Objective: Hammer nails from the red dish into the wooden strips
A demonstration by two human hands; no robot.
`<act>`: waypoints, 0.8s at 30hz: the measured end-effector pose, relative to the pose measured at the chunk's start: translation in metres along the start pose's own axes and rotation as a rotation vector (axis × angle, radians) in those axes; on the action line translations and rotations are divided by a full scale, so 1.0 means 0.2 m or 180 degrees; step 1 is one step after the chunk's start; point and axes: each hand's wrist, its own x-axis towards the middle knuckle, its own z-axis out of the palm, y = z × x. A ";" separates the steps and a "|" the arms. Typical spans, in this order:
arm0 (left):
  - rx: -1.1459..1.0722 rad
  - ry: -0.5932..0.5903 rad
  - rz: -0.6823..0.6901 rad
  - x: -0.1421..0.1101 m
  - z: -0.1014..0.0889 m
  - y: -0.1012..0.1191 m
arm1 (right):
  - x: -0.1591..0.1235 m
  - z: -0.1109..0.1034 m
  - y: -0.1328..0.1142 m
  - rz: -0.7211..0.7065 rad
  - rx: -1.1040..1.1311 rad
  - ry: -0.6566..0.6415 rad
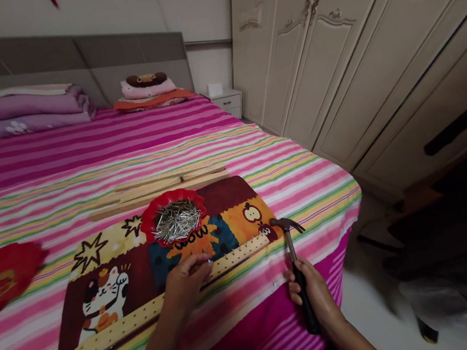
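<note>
My left hand (191,275) is over a long pale wooden strip (124,324) with rows of small dark holes. Its thumb and forefinger are pinched together on what looks like a nail, of which only a glint shows. Several nails stand up in the strip to the right of these fingers. My right hand (311,287) grips the black handle of a claw hammer (291,248), its head up beside the strip's right end. Beneath the strip lies a patterned mat (141,263). On the mat a red scalloped bowl (146,217) holds a heap of nails (178,219).
More wooden strips (132,206) lie behind the bowl on the striped bedspread (296,177). A red dish (5,273) sits at the left. Folded bedding (28,107) rests by the headboard (32,56). Wardrobes (309,38) line the right, past the bed's edge.
</note>
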 end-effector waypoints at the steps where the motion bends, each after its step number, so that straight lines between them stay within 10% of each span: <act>1: 0.0119 0.0069 0.0091 0.00 0.00 -0.02 | 0.00 0.00 0.00 -0.0006 -0.0003 -0.0010; 24: 0.0706 0.0208 0.0342 0.03 0.04 -0.07 | 0.02 -0.01 0.00 -0.0023 -0.0050 -0.0009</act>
